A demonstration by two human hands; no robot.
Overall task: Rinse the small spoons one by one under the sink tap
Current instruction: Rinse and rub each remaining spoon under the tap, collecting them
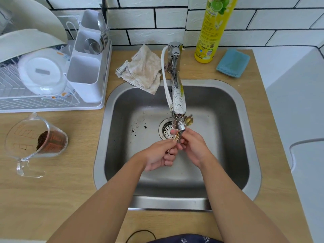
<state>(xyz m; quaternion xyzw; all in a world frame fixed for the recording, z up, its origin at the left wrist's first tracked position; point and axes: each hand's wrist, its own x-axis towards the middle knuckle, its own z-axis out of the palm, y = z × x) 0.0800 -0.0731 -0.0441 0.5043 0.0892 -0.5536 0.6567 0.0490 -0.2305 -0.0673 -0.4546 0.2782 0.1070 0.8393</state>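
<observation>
Tap [178, 95] (chrome) hides spoons [189, 119] beside cloth [142, 69].

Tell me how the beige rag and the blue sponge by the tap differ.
The beige rag lies crumpled left of the tap, one corner hanging over the sink rim; the blue sponge lies flat right of it, wholly on the wooden counter. The rag is larger. Both rest untouched behind the sink.

A wooden countertop [73, 190] is seen, with a steel sink [245, 137] set into it. On it are placed a dish rack [52, 107] at ten o'clock, a measuring jug [33, 144] at nine, a rag [142, 69] at twelve, a detergent bottle [213, 30] and a blue sponge [233, 63] at one.
</observation>
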